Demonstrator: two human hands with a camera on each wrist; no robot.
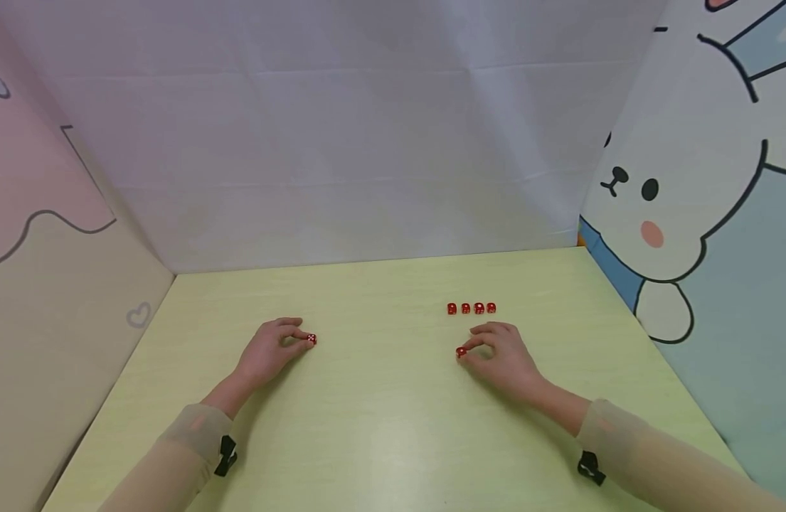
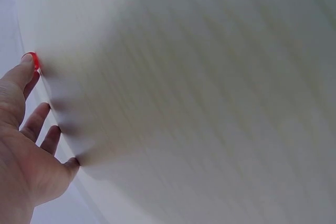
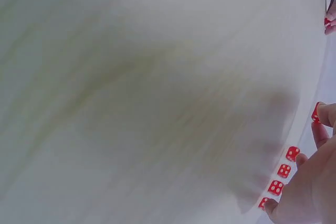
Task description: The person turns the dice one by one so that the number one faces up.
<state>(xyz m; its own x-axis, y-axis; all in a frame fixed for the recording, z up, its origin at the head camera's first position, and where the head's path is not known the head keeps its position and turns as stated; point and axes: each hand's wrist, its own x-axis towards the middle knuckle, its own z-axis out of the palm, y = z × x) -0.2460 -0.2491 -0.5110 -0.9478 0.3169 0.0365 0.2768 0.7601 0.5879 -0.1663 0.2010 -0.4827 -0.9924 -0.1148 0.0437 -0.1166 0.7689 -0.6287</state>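
Note:
A red die (image 1: 312, 339) with white pips is pinched between thumb and index finger of my left hand (image 1: 271, 353), at the left of the table. In the left wrist view that die (image 2: 35, 61) shows as a red edge at the thumb tip, the other fingers spread apart. My right hand (image 1: 503, 360) pinches a second red die (image 1: 461, 352) by thumb and forefinger. Just beyond the right hand lies a row of several red dice (image 1: 466, 308), spaced slightly apart. The right wrist view shows the held die (image 3: 316, 113) and the row (image 3: 284, 170) beside the fingers.
The pale yellow table (image 1: 380, 412) spreads beneath both hands. A white cloth wall (image 1: 367, 156) stands along its far edge. Printed panels rise at the sides, the right one with a cartoon rabbit (image 1: 674, 185). Black straps (image 1: 226, 455) sit at the sleeves.

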